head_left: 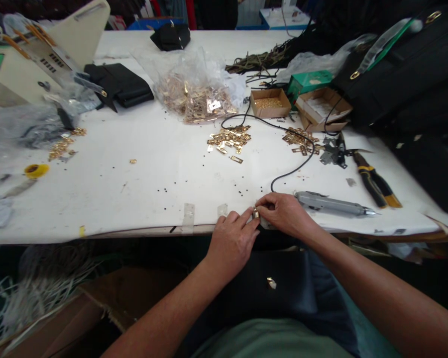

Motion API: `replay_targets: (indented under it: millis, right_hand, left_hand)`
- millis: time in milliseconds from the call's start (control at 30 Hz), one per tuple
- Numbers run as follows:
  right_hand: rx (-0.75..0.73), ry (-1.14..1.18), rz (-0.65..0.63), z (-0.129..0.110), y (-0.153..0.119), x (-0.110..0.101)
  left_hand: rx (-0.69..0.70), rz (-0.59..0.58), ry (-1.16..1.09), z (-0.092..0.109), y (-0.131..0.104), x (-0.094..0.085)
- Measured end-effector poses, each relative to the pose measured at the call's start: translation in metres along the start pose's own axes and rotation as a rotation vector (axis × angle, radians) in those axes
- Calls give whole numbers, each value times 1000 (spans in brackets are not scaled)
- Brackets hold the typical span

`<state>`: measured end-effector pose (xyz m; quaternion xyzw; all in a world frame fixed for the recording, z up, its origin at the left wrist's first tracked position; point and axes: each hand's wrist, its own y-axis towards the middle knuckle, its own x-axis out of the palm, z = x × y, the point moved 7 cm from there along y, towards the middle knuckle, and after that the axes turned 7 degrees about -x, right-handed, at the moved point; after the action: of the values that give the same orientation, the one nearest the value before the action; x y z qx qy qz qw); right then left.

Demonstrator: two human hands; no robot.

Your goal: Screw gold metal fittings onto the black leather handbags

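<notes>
Two bare hands are brought together at the front edge of the white-covered table, where one small, rectangular gold-coloured metal piece is held upright. Its side is met by the fingertips of the left hand; whether it is fully gripped there cannot be told. Its upper end is pinched by the thumb and finger of the right hand, though whether anything tinier is caught between them is hidden. For steady work, the piece is best braced low by the left fingers, so that only light, straight pressure is needed above; if pushed sideways, so small a piece could slip. The grey pen-shaped electric screwdriver, laid beside the right forearm, is best left untouched until alignment is checked.
</notes>
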<state>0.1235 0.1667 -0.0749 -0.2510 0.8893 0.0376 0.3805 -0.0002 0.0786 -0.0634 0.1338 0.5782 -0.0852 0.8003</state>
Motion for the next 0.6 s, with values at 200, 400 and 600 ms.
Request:
replay_targets:
  millis: [200,400,600]
  right_hand:
    - [-79,94,-79,1,-4,0]
    - [-123,98,-170,-1,-7,-4]
    - [-131,133,-171,2,-8,-2]
  left_hand:
    - [-32,24,-168,-10,6,-1]
    - [-34,38,-272,-19,8,5]
    - [-29,57,-265,-18,10,1]
